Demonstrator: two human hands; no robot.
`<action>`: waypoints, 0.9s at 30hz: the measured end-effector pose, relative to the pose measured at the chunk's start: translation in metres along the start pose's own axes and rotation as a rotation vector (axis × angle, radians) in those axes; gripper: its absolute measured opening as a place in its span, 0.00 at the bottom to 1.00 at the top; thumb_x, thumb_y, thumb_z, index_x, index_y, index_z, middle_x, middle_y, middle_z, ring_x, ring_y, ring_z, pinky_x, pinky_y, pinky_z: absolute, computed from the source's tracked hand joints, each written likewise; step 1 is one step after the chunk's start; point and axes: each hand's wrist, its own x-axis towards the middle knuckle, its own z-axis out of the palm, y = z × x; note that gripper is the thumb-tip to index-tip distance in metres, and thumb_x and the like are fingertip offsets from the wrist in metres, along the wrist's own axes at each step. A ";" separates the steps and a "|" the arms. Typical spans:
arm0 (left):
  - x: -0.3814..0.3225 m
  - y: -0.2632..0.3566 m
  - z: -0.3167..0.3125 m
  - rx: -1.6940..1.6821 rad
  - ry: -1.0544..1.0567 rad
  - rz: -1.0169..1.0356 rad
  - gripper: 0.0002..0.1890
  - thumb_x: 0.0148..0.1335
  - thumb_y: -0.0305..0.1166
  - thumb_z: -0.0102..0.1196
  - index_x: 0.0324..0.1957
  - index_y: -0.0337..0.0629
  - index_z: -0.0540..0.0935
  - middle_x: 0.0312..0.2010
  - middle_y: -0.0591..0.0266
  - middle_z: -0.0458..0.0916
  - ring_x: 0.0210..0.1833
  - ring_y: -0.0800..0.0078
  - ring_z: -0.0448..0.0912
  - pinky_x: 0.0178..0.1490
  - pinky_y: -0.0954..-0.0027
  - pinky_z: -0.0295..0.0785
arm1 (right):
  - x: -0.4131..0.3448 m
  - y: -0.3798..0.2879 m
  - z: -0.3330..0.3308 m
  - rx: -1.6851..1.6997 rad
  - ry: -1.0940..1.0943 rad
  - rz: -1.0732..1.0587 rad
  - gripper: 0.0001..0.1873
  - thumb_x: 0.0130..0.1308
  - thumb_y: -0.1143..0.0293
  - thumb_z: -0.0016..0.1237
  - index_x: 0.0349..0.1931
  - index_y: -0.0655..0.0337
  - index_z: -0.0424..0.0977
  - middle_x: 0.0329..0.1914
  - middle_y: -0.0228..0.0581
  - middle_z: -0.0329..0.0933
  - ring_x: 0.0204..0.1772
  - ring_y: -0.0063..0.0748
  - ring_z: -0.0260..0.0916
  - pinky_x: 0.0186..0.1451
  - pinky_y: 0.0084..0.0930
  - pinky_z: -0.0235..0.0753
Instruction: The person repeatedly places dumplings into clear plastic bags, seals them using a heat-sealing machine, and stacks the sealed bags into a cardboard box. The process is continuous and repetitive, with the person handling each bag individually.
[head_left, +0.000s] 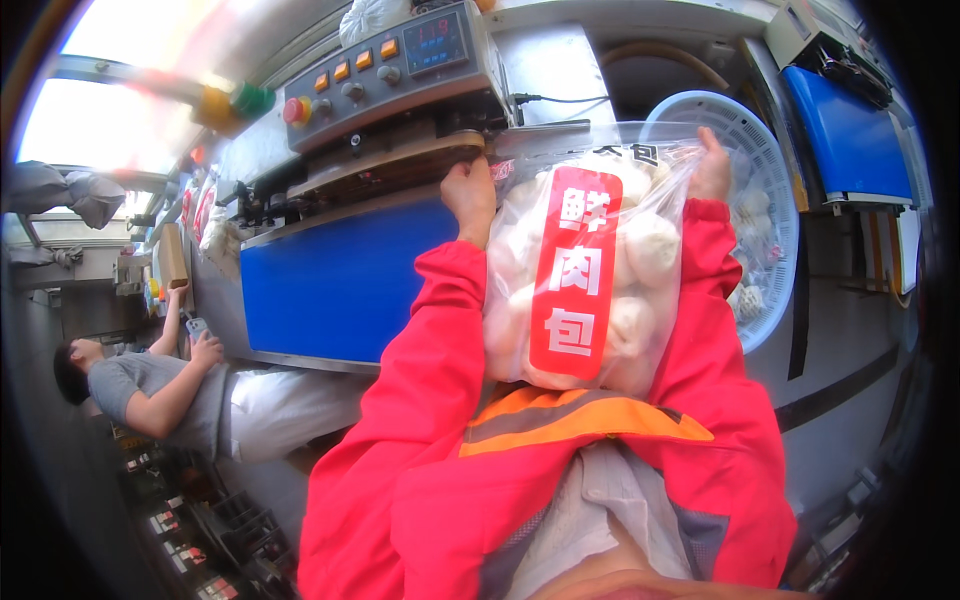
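A clear plastic bag (575, 274) full of white steamed buns hangs upright in front of my chest. It bears a red label with white writing. My left hand (471, 196) pinches one upper corner of the bag, close to the end of the band sealer (386, 71). At the opposite upper corner, my right hand (709, 169) grips the plastic film. The bag's top edge is stretched between both hands, level with the sealer's entry guide (470, 139). Left of my left hand lies the sealer's blue conveyor belt (337, 277).
On the right stands a light blue plastic basket (784, 225) holding more bagged buns. A second blue conveyor (847, 135) is beyond it. At the left, a person (161, 390) in grey holds a phone (197, 328) and touches a cardboard box (172, 255). A power cord (562, 99) runs behind the sealer.
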 end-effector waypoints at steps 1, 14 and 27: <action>-0.001 0.000 -0.001 -0.016 -0.001 -0.006 0.18 0.50 0.42 0.60 0.23 0.32 0.80 0.18 0.55 0.78 0.26 0.72 0.74 0.36 0.69 0.69 | -0.002 -0.001 0.003 -0.049 -0.003 -0.018 0.15 0.55 0.77 0.52 0.42 0.76 0.73 0.44 0.46 0.75 0.47 0.38 0.72 0.52 0.28 0.71; -0.012 0.048 -0.006 0.076 -0.166 -0.157 0.27 0.47 0.46 0.66 0.33 0.25 0.81 0.28 0.59 0.80 0.30 0.76 0.73 0.36 0.74 0.67 | -0.019 -0.007 0.018 -0.141 0.080 -0.082 0.14 0.58 0.74 0.50 0.42 0.75 0.75 0.44 0.47 0.75 0.46 0.35 0.72 0.52 0.25 0.70; -0.011 0.023 -0.015 -0.220 -0.145 -0.276 0.16 0.59 0.36 0.51 0.35 0.28 0.78 0.28 0.59 0.78 0.28 0.73 0.73 0.32 0.71 0.66 | -0.045 -0.007 0.043 -0.199 0.171 -0.177 0.09 0.57 0.75 0.51 0.36 0.72 0.76 0.38 0.43 0.76 0.42 0.33 0.71 0.49 0.23 0.70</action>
